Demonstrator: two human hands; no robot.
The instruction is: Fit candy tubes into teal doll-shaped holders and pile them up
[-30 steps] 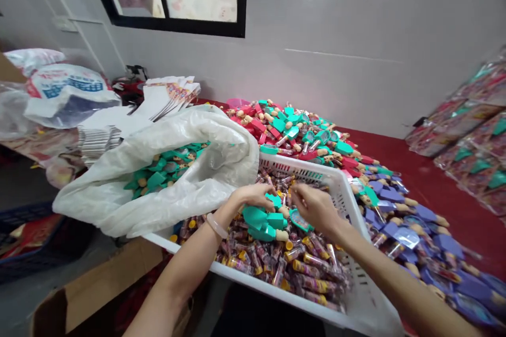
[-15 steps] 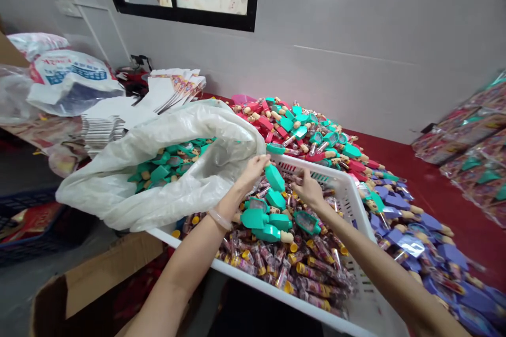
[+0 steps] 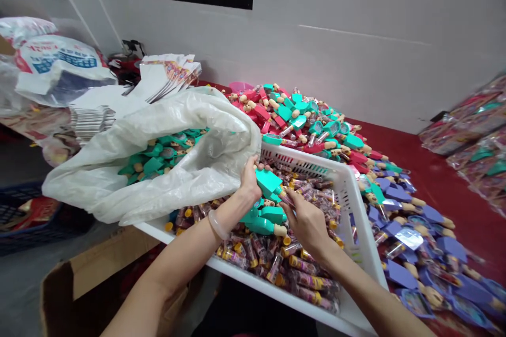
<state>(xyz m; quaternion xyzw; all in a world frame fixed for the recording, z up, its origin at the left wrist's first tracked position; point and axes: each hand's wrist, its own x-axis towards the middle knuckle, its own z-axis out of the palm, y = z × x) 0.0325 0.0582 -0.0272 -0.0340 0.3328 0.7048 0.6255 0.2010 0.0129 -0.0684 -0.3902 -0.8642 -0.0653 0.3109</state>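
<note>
A green scoop point(image 3: 269, 181) is gripped by the left hand point(image 3: 250, 181); at its near end, a tube point(image 3: 286, 198) is pinched by the right hand point(image 3: 310, 221). Below both grips, loose tubes point(image 3: 312, 280) are held in a basket point(image 3: 368, 226). If pinched loosely, the tube could be lost among these; the scoop could be snagged by the sack point(image 3: 185, 110) beside the left grip.

The left arm point(image 3: 169, 274) is being held out from the lower left, slanted up toward the centre. The left hand point(image 3: 250, 181) is being held with its fingers point(image 3: 261, 167) curled in a grip. The right arm point(image 3: 363, 284) is being held out from the lower right; close beside the left, the right hand point(image 3: 308, 222) is being held in a pinch.
</note>
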